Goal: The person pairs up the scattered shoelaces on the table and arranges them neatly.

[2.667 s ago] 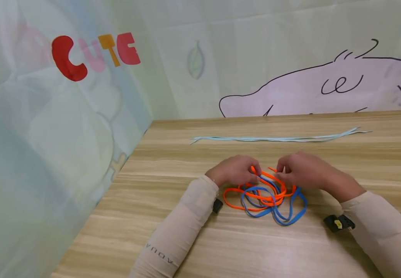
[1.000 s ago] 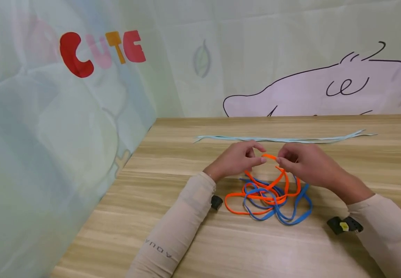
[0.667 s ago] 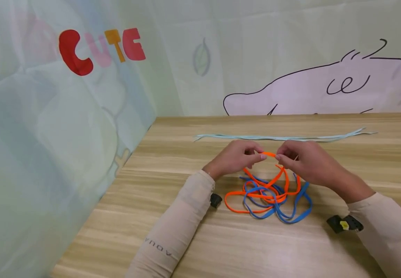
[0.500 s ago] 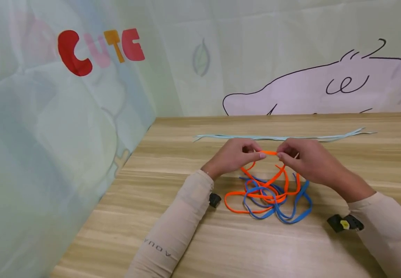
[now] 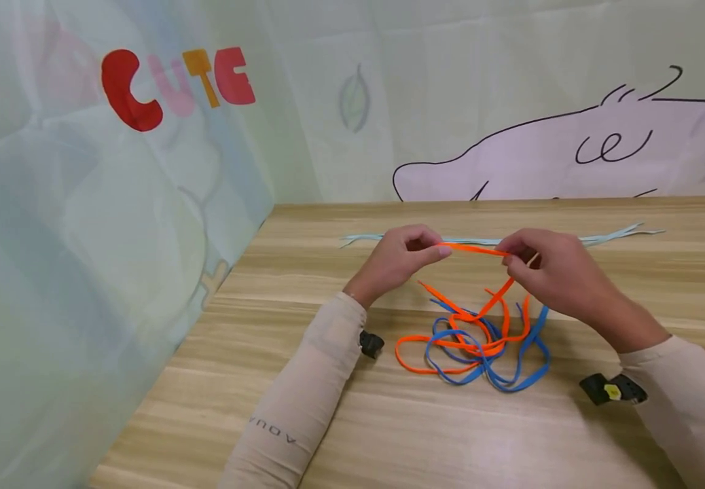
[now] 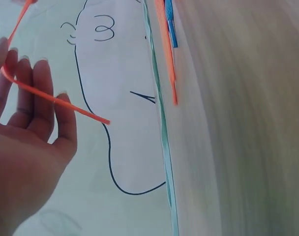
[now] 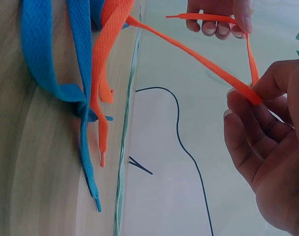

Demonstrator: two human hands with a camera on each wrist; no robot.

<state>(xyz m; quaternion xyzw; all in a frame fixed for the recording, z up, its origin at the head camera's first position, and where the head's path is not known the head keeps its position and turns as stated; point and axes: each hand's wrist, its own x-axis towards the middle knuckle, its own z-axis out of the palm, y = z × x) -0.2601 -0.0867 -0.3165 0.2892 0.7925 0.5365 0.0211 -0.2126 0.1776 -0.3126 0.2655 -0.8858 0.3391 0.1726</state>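
My left hand [image 5: 396, 259] pinches an orange shoelace [image 5: 473, 248] near one end between thumb and forefinger. In the left wrist view its tipped tail [image 6: 80, 109] lies across the fingers. A short way along, my right hand [image 5: 557, 272] pinches the same lace, so the stretch between the hands is nearly straight, above the table. From the right hand the lace runs down into a loose tangle of orange laces and blue laces [image 5: 538, 370] on the table. Several tipped ends stick out of the tangle, clearly seen in the right wrist view, such as a blue end [image 7: 93, 191].
Behind the hands, pale blue laces [image 5: 612, 238] lie stretched out in a line along the back of the wooden table [image 5: 426, 435]. A printed cloth backdrop [image 5: 303, 136] rises at the back and left. Black wrist devices [image 5: 612, 390] sit on both sleeves.
Both hands first worked at the tangle, then lifted an orange lace out of it. The left hand took hold near its end; the hands then rose and moved apart, lengthening the stretch between them.
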